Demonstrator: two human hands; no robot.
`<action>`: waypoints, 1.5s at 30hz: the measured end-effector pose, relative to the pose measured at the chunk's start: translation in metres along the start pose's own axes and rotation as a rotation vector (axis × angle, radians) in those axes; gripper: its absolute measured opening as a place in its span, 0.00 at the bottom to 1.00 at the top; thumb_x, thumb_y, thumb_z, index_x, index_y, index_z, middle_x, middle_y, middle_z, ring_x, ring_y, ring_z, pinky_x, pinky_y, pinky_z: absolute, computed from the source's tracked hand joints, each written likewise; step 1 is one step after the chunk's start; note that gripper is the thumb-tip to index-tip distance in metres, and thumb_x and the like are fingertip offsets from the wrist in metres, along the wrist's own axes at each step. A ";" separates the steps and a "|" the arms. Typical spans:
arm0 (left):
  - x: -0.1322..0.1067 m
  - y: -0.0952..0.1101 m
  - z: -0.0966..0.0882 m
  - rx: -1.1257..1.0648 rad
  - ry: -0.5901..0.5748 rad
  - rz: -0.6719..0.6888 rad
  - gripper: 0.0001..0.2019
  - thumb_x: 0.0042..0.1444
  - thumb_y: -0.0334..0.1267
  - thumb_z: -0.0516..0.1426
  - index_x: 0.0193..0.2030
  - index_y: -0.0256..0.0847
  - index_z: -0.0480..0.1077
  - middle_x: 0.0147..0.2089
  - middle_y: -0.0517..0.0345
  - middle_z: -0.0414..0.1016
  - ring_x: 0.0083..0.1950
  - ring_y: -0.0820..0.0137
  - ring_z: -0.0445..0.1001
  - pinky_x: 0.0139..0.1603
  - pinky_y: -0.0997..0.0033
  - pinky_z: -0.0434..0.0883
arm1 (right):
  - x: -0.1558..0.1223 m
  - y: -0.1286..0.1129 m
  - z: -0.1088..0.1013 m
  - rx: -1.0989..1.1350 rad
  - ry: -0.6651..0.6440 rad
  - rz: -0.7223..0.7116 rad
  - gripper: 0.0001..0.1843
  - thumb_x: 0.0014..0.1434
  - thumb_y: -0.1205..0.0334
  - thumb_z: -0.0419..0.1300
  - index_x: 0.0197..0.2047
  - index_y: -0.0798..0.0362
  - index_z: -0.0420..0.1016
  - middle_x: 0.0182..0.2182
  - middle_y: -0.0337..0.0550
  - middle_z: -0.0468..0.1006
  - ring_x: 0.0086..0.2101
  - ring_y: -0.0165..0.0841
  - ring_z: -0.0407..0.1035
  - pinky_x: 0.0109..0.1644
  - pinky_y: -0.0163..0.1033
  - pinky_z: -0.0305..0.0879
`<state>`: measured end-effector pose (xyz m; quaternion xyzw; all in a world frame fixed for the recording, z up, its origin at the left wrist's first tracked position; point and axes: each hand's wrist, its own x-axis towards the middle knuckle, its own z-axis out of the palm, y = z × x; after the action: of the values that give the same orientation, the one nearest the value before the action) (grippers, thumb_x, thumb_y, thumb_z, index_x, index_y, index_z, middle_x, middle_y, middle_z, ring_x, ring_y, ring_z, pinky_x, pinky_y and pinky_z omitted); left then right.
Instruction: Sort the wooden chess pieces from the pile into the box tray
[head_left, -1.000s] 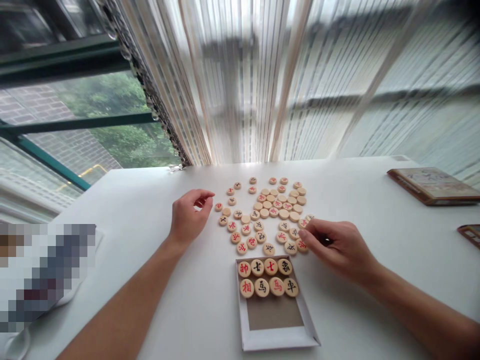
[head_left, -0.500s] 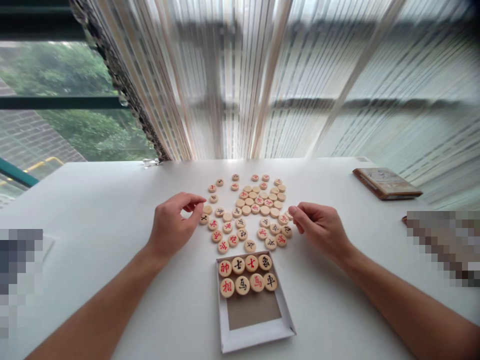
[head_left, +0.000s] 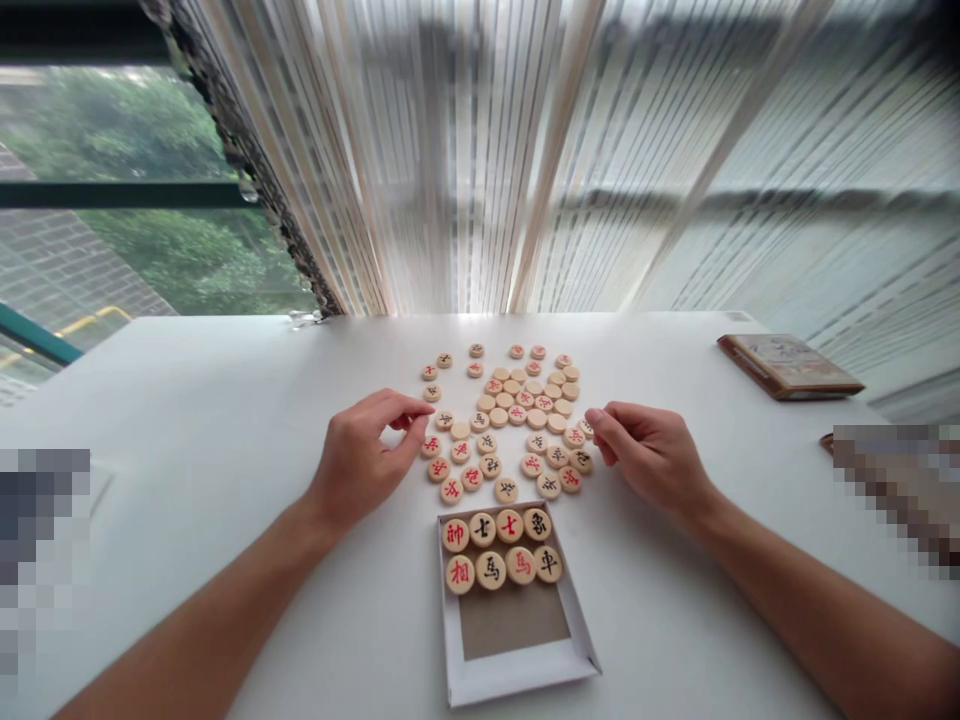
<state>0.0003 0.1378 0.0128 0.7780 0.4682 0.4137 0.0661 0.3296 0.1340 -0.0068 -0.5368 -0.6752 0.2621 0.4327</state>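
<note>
Several round wooden chess pieces (head_left: 517,400) with red or black characters lie scattered on the white table (head_left: 225,420). My left hand (head_left: 360,465) rests at the pile's left edge, with thumb and forefinger curled in a pinch beside a piece (head_left: 433,446). My right hand (head_left: 652,455) sits at the pile's right edge, its fingers bent together next to a piece (head_left: 576,437). What either pinch holds is hidden. In front of the pile a shallow white box (head_left: 525,675) with a brown floor holds two rows of pieces (head_left: 499,550) at its far end.
A flat brown box (head_left: 787,365) lies at the table's far right. A blurred-out patch sits at the right edge (head_left: 892,480) and another at the left (head_left: 41,540). String curtains (head_left: 525,180) and a window (head_left: 112,200) stand behind the table.
My right hand has lifted off the near-right pieces and drawn back to the pile's right edge. My left hand's thumb and forefinger have closed toward the left pieces. The view has shifted.
</note>
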 end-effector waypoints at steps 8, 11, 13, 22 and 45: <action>-0.001 0.000 0.002 -0.005 0.001 -0.013 0.06 0.64 0.31 0.61 0.41 0.38 0.81 0.37 0.56 0.83 0.36 0.68 0.80 0.42 0.69 0.75 | -0.002 0.001 0.000 -0.001 -0.020 0.017 0.28 0.70 0.47 0.59 0.20 0.50 0.67 0.16 0.36 0.66 0.20 0.29 0.56 0.26 0.37 0.54; 0.000 0.001 0.001 0.002 0.004 -0.021 0.06 0.64 0.32 0.61 0.41 0.38 0.81 0.37 0.55 0.84 0.36 0.68 0.80 0.42 0.69 0.75 | -0.002 0.002 0.000 -0.007 -0.025 0.018 0.28 0.70 0.47 0.59 0.20 0.50 0.68 0.17 0.36 0.67 0.20 0.29 0.57 0.26 0.38 0.54; 0.000 0.002 0.001 0.002 -0.004 -0.026 0.06 0.64 0.32 0.60 0.41 0.38 0.81 0.37 0.55 0.84 0.36 0.67 0.80 0.42 0.68 0.75 | -0.002 0.001 0.000 -0.008 -0.027 0.014 0.29 0.71 0.47 0.59 0.20 0.50 0.68 0.17 0.36 0.67 0.20 0.30 0.57 0.26 0.38 0.54; -0.001 0.001 0.002 -0.005 -0.025 -0.068 0.07 0.64 0.34 0.60 0.41 0.40 0.81 0.38 0.55 0.84 0.37 0.66 0.80 0.43 0.67 0.76 | -0.003 0.000 0.001 -0.011 -0.029 -0.012 0.30 0.71 0.44 0.58 0.20 0.50 0.67 0.17 0.37 0.67 0.20 0.30 0.57 0.24 0.38 0.54; 0.013 -0.025 0.017 0.090 -0.337 0.057 0.12 0.70 0.37 0.59 0.55 0.46 0.83 0.55 0.51 0.84 0.55 0.55 0.73 0.60 0.50 0.72 | -0.003 -0.005 0.005 -0.041 -0.056 -0.029 0.34 0.70 0.37 0.57 0.19 0.50 0.65 0.16 0.36 0.61 0.19 0.29 0.54 0.23 0.37 0.51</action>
<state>-0.0015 0.1663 -0.0031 0.8514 0.4464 0.2576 0.0969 0.3229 0.1298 -0.0059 -0.5280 -0.7001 0.2568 0.4064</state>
